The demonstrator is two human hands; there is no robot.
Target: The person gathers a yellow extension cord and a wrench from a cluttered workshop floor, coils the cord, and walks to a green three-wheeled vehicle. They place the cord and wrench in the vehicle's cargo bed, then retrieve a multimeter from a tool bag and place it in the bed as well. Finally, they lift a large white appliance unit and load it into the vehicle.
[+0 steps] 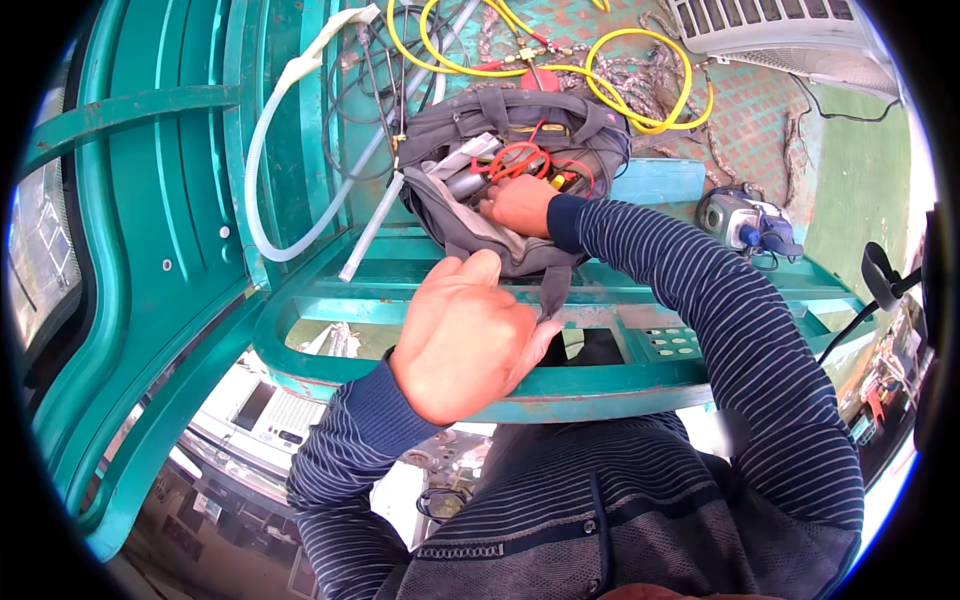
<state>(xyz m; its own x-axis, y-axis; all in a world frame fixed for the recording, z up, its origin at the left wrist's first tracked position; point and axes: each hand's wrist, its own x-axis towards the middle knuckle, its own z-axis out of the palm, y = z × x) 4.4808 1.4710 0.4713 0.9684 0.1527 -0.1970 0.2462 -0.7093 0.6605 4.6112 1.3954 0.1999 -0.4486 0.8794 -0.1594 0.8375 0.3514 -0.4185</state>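
A grey fabric tool bag (455, 118) lies unzipped on the green metal truck bed, its mouth spread. My right hand (525, 205) reaches into the mouth from the right. Its fingertips are down among red cables (522, 158) and a silver cylindrical tool (466, 186), mostly hidden, so its grip does not show. At the bag's near edge, above the green rail (600, 378), my left hand (462, 340) is closed with the fingers curled under. A grey strap (555, 293) hangs beside its thumb; whatever the fingers hold is out of sight.
Yellow hoses (690, 95) loop behind the bag, over rope (655, 85). A clear hose (262, 190) and a grey pipe (372, 228) lie left of it. To the right are a blue-grey pump (735, 218) and a flat blue case (658, 181). A white slatted unit (780, 40) stands far right.
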